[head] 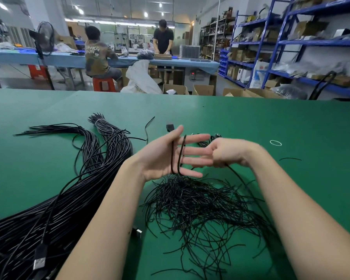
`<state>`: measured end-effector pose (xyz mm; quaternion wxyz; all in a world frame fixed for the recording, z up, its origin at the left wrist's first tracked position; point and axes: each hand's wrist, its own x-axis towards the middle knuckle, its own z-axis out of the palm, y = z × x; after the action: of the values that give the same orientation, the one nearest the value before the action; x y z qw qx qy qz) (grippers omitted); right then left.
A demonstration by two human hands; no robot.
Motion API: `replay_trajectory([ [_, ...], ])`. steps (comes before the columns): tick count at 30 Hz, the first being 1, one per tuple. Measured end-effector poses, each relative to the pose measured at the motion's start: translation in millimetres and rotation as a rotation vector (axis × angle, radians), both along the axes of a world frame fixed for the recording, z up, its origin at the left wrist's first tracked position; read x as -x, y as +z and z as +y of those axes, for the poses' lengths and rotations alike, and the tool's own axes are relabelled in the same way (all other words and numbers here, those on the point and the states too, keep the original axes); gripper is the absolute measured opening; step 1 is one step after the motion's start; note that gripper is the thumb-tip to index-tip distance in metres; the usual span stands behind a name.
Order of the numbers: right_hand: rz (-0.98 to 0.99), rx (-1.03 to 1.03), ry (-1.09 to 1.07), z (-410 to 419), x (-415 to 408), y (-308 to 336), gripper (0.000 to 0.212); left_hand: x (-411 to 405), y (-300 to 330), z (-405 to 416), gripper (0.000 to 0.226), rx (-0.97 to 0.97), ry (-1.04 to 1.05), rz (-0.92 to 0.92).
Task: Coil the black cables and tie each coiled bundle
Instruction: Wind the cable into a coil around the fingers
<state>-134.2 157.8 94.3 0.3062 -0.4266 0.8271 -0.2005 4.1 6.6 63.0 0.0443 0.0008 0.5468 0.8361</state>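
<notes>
My left hand [166, 156] is held up over the green table [291, 122], palm toward me and fingers straight. A black cable [177, 156] loops twice around those fingers. My right hand [228, 152] is just to the right, fingers curled, gripping the same cable where it trails down. Below both hands lies a heap of short black wire ties [206, 207]. A thick bundle of long black cables [69, 199] stretches from the lower left toward the table's middle, tied near its far end [98, 123]. A USB plug [38, 261] shows at the lower left.
A small white rubber band [275, 142] and a stray tie [290, 158] lie on the right of the table. A black plug [170, 127] sits beyond my left hand. Two people work at a blue table [200, 62] behind; blue shelving [281, 43] stands at the right.
</notes>
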Motion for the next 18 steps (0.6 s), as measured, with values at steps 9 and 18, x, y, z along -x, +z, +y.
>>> replay_trajectory([
  [9, 0.257, 0.176, -0.11, -30, -12, 58, 0.013, 11, 1, 13, 0.057, 0.357, 0.346, -0.178],
  [18, -0.701, 0.627, -0.286, -21, -50, -23, 0.02, 5, 9, -4, 0.057, -0.274, 0.529, 0.054],
])
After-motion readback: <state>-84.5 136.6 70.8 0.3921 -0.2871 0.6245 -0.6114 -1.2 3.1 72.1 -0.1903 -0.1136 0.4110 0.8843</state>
